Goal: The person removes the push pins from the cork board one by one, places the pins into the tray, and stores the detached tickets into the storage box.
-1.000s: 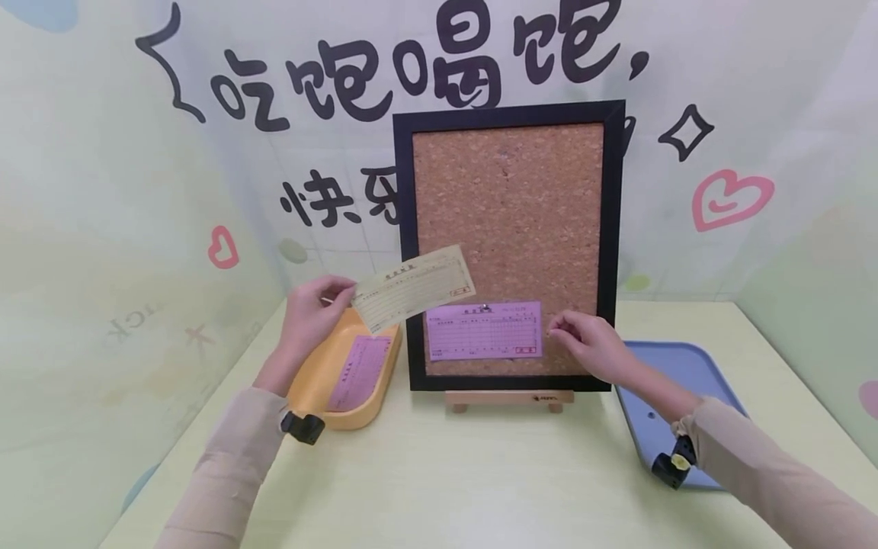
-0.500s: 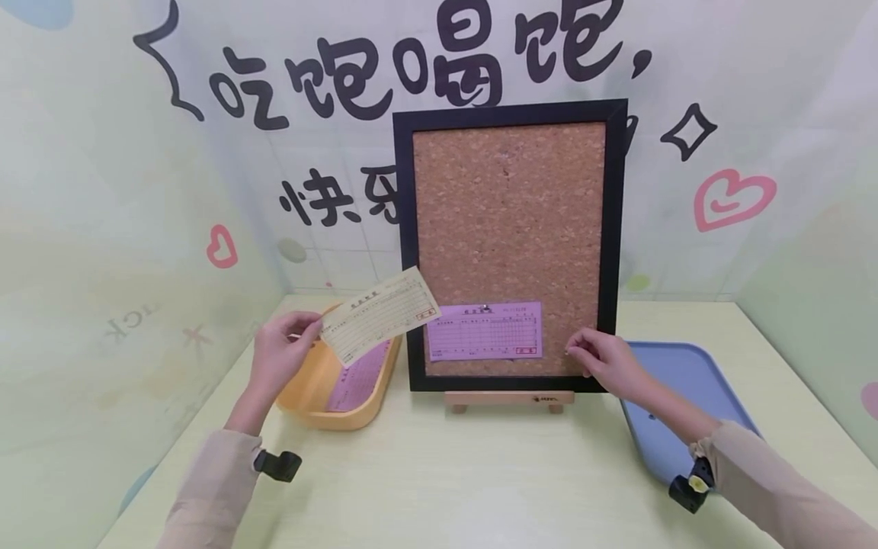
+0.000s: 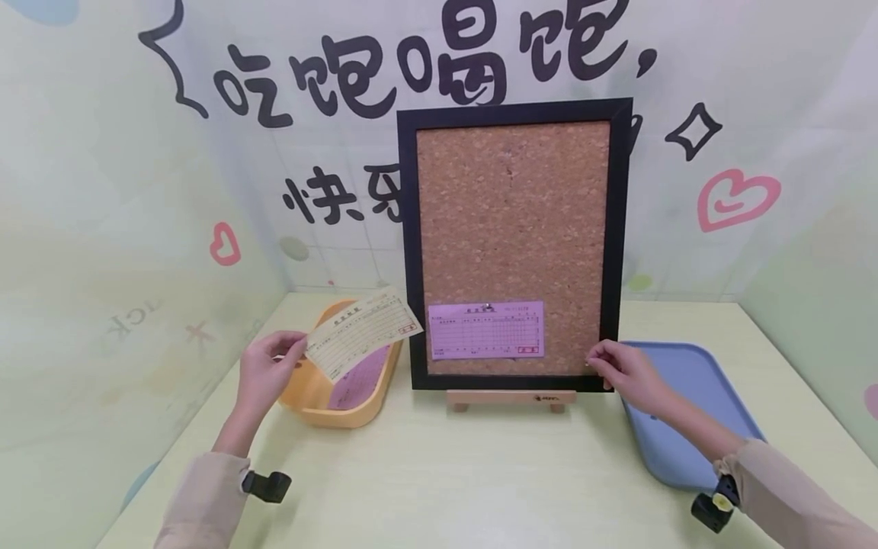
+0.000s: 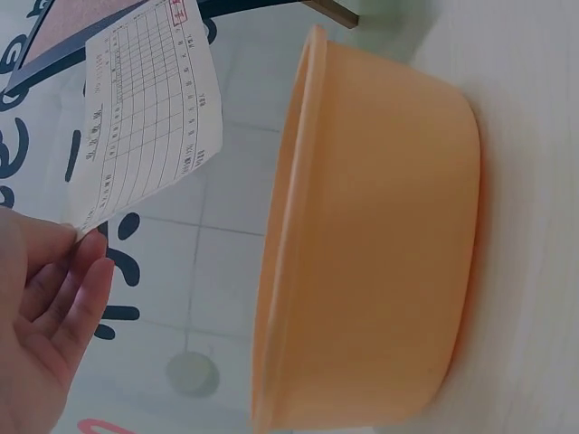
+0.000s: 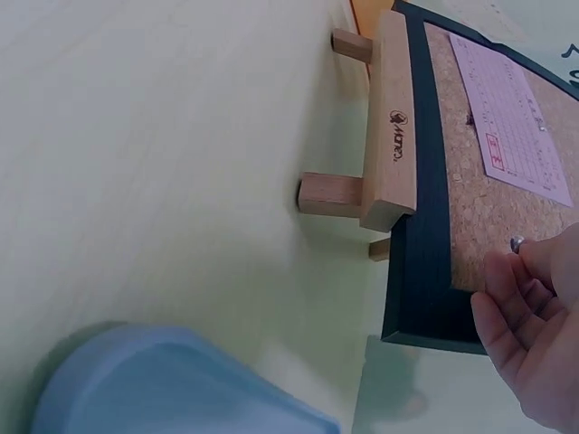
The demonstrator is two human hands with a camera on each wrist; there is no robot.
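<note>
My left hand (image 3: 264,374) pinches a cream receipt slip (image 3: 363,332) by its left corner, tilted above the yellow-orange bin (image 3: 343,418). Inside that bin a purple slip (image 3: 354,389) is partly covered by the cream one. My right hand (image 3: 632,374) is at the lower right corner of the black-framed corkboard (image 3: 514,213). In the right wrist view its thumb and finger hold a small silver pushpin (image 5: 517,243). Another purple receipt slip (image 3: 487,332) hangs low on the cork, with a pin (image 3: 488,306) at its top middle.
The corkboard stands on a small wooden easel (image 3: 511,397) at the back of the pale table (image 3: 439,473). To the right lies a blue tray (image 3: 693,381), partly behind my right forearm. A printed cloth wall (image 3: 343,252) closes off the back.
My left hand has drawn the cream slip left and down, away from the corkboard to over the bin. My right hand has moved right and down from the purple slip's edge.
</note>
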